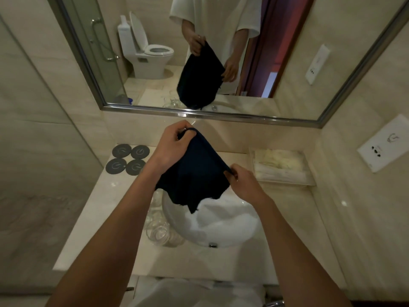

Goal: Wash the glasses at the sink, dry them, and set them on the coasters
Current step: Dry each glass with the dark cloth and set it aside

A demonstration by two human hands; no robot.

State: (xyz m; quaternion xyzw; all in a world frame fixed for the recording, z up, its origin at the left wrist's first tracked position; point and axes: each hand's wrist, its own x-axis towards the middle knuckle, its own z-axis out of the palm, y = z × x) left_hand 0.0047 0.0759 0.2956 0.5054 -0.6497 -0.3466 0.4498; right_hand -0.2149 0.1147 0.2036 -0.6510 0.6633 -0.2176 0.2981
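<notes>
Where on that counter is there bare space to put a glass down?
The four coasters are bare. Open counter runs between them and the glasses, and another strip lies between the sink and the right wall. The sink's left rim is crowded with glasses; the tray fills the back right corner.

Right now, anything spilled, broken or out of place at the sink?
Nothing stands out. Both hands, left and right, hold a dark cloth spread over the sink. The glasses stand grouped left of the basin, and the four coasters sit bare in a tidy square.
</notes>
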